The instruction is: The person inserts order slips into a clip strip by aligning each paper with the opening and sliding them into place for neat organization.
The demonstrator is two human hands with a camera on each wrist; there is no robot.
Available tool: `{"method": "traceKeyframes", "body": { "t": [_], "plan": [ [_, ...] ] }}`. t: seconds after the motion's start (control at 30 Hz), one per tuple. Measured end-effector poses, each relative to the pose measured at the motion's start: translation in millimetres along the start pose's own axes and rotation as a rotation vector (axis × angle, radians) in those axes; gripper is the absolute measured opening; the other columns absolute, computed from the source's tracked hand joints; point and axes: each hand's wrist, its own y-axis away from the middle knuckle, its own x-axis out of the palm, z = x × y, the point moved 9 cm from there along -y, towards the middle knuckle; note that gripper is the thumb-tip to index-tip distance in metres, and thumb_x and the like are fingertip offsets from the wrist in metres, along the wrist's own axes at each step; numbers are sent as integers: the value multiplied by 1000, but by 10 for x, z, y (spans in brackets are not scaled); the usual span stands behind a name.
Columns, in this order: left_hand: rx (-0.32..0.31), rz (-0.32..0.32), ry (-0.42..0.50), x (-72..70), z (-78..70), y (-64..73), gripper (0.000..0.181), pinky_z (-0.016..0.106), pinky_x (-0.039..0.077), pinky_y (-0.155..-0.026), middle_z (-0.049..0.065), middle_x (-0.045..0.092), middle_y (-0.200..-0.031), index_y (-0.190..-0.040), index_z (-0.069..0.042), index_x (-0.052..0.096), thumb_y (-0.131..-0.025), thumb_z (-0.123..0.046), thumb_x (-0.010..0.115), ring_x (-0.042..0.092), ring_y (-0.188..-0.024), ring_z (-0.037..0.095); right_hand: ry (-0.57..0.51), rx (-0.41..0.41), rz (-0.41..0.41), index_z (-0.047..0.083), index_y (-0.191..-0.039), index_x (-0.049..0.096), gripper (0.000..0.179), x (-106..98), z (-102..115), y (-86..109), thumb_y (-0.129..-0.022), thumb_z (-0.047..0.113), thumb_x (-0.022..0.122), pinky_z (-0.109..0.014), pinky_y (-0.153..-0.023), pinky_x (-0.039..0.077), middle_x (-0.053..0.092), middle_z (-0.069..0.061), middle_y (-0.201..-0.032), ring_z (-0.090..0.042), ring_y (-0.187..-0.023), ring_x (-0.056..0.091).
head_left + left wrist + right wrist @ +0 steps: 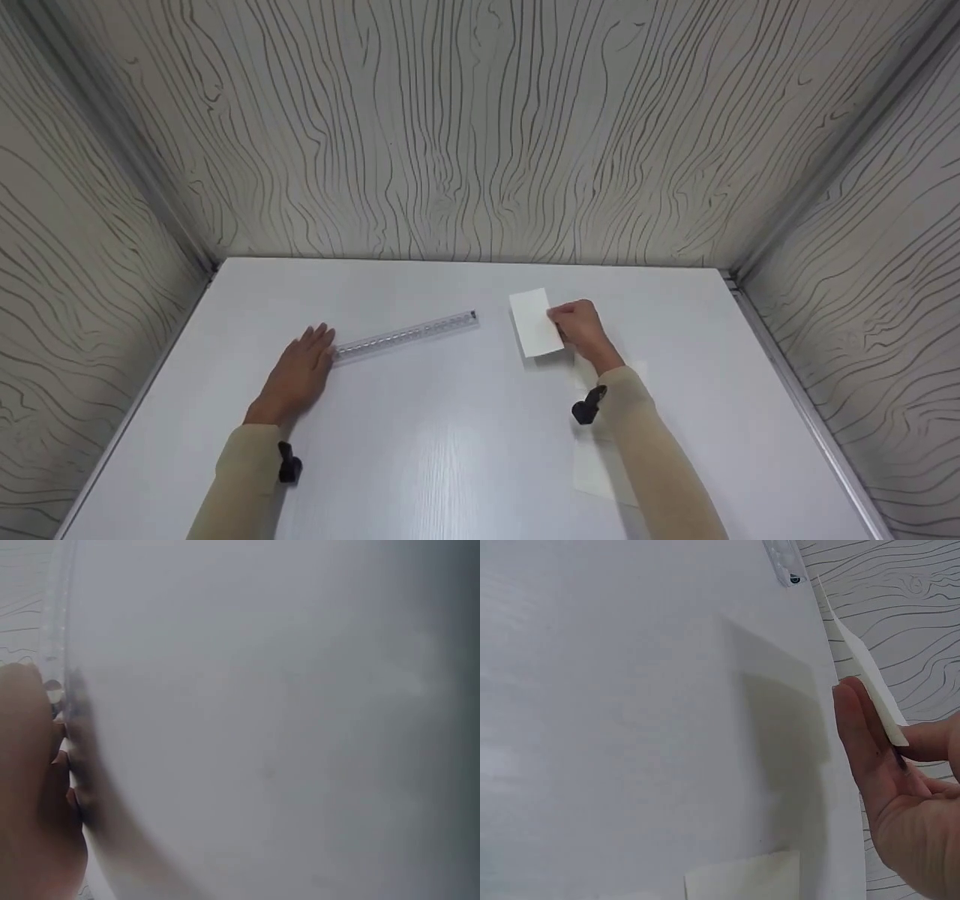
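While by L hand [296, 375], clr case [407, 337], bumpy contents [439, 328]

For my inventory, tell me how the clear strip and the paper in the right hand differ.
The clear strip is narrow and transparent; the paper is a broader pale rectangle. The strip lies on the table, while the right hand pinches the paper above it. Both have straight edges.

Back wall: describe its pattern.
The back wall has dark, wavy wood-grain lines, best seen in the head view.
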Motion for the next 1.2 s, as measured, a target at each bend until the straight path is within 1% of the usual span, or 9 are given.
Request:
{"method": "traceKeyframes", "body": {
  "t": [0.1,0.23,0.4,0.57,0.67,0.87,1.1,1.2],
  "plan": [
    [7,-6,-4,-8,-1,-3,61,54,8,-138,11,23,-177,-167,-11,29,-116,-44,24,13,-166,38,6,10,4,-9,-134,64,38,49,-5,0,-107,18,59,-28,-85,64,70,-23,-129,-22,-107,73],
    [14,-16,-10,-20,-4,-3,61,55,9,-138,12,25,-176,-166,-10,30,-116,-43,24,14,-165,38,-18,16,10,-9,-132,64,37,102,-8,-5,-107,17,60,-27,-83,64,72,-22,-125,-20,-103,73],
    [11,-9,-18,5,9,-9,62,55,8,-138,11,23,-176,-167,-11,28,-116,-45,22,13,-166,38,-51,18,27,-11,-131,64,37,185,-9,-3,-106,15,61,-26,-78,64,74,-20,-118,-17,-95,74],
    [12,-9,-18,6,5,-12,61,55,8,-138,11,23,-177,-167,-10,28,-116,-44,22,13,-166,38,-72,21,40,-11,-130,64,36,255,20,24,-105,14,60,-26,-76,64,75,-16,-112,-17,-92,74],
    [17,-2,-16,0,-5,-9,61,55,8,-138,12,22,-177,-167,-10,27,-116,-43,22,13,-166,38,-64,16,38,-12,-128,66,35,287,33,41,-105,14,61,-24,-74,63,74,-14,-109,-16,-90,73],
    [21,11,-11,-4,-8,-8,63,56,7,-137,12,21,-177,-167,-10,26,-116,-45,20,12,-166,38,-38,4,39,-12,-126,67,34,354,6,42,-104,13,62,-21,-72,59,72,-14,-110,-15,-90,68],
    [19,11,1,15,2,-15,62,56,7,-137,12,21,-177,-167,-10,27,-116,-45,21,12,-166,38,-48,1,43,-12,-122,70,30,415,-18,30,-103,11,63,-22,-69,59,73,-12,-102,-14,-85,68],
    [8,15,2,22,26,-15,63,55,7,-138,10,20,-177,-168,-12,26,-115,-47,20,11,-166,37,-57,7,52,-13,-124,68,32,435,-12,25,-103,10,62,-23,-72,60,72,-14,-107,-16,-89,69]
  ]
}}
